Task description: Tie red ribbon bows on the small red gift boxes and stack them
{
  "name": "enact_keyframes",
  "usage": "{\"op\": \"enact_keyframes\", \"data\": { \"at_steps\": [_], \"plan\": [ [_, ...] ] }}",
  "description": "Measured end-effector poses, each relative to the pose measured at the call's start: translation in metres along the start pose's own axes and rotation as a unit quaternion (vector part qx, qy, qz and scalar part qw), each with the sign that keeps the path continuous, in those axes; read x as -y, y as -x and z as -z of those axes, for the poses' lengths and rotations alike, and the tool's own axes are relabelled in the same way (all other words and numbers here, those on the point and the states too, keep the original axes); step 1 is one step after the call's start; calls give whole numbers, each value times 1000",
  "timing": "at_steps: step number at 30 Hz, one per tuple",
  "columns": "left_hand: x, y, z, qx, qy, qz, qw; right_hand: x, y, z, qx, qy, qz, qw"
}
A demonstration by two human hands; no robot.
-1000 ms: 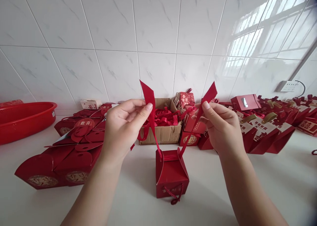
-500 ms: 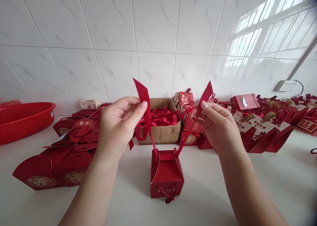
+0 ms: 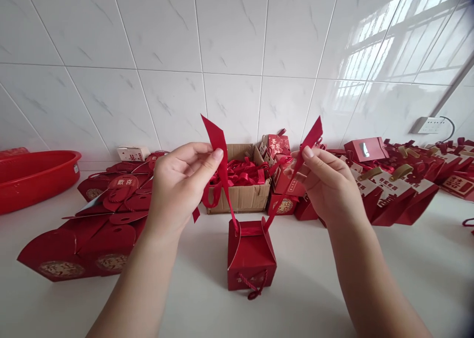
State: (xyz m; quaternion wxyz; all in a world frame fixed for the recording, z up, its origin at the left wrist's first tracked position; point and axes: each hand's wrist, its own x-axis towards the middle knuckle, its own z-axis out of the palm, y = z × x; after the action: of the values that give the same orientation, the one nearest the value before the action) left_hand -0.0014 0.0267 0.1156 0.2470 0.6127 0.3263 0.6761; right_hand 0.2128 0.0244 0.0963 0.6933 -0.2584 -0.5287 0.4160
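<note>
Gift box: a small red box (image 3: 252, 256) stands on the white counter (image 3: 333, 293), near and central, between the two forearms. Its top flaps are drawn together, and a twisted cord (image 3: 252, 284) hangs on its near face.
Ribbon: a red ribbon (image 3: 223, 177) runs through the top of the box. Its two ends rise from there in a V, one to each hand, and both look taut.
Left hand: the left hand (image 3: 179, 187) pinches the left end between thumb and forefinger, with the cut tip standing above the fingers.
Right hand: the right hand (image 3: 329, 187) pinches the right end the same way, with its tip pointing up and right.
Change: very little in the last second. Both pinches are unchanged, the box sits a shade further left than a second ago, and the right tip stands slightly higher than half a second ago. Part of this may be the camera shifting.
Meaning: the ends appear to be held up and roughly level, with nothing crossed or knotted yet.
Left, further back: flat unfolded boxes (image 3: 92, 239), with a red basin (image 3: 37, 177) beyond them.
Far centre: a cardboard carton (image 3: 240, 199) full of red ribbons.
Far right: a row of finished boxes (image 3: 400, 192) along the tiled wall (image 3: 229, 56).
</note>
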Motion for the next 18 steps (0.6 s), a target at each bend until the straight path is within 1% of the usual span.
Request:
{"op": "enact_keyframes", "data": {
  "at_steps": [7,13,18],
  "plan": [
    [1,0,2,4,20,-8,1000,0,-1,0,-12,14,10,1000],
    [1,1,2,12,-3,-2,1000,1,0,1,-16,21,19,999],
    [1,0,2,15,1,-13,1000,1,0,1,-18,41,24,999]
  ]
}}
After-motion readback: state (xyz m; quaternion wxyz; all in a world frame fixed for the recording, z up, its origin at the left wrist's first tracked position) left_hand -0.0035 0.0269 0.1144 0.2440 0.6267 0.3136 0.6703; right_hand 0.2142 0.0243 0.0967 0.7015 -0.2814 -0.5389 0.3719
